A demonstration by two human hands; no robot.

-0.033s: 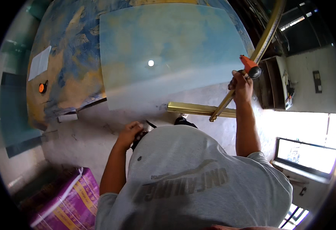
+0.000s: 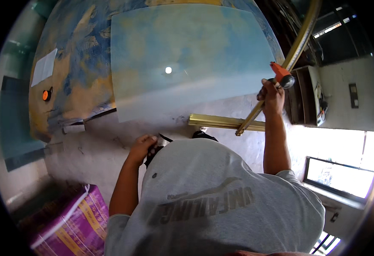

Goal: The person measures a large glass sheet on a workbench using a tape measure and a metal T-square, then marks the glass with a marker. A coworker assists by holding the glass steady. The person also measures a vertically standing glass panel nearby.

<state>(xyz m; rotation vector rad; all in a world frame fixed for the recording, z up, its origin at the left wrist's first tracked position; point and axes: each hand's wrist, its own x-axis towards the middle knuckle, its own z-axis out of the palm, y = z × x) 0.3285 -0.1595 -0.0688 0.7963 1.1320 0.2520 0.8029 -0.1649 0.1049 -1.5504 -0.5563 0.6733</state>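
Concrete floor (image 2: 110, 145), glass sheet (image 2: 187, 55); right hand (image 2: 272, 96) fingers grip orange tool (image 2: 280, 73) against brass rail (image 2: 295, 51); left hand (image 2: 142, 147) clutches dark object (image 2: 155, 151) (unidentifiable).

Place was a glass or metal-framing workshop. A large glass sheet (image 2: 187, 55) lay on a paint-stained worktable (image 2: 72, 85). Just below the sheet, brass-coloured metal profiles (image 2: 225, 122) rested on bare concrete floor (image 2: 101, 145). Right of the sheet stood cluttered shelving (image 2: 308, 96).

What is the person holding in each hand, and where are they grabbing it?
The right hand grips an orange-headed tool by its handle. The left hand holds something small and dark, too hidden to identify.
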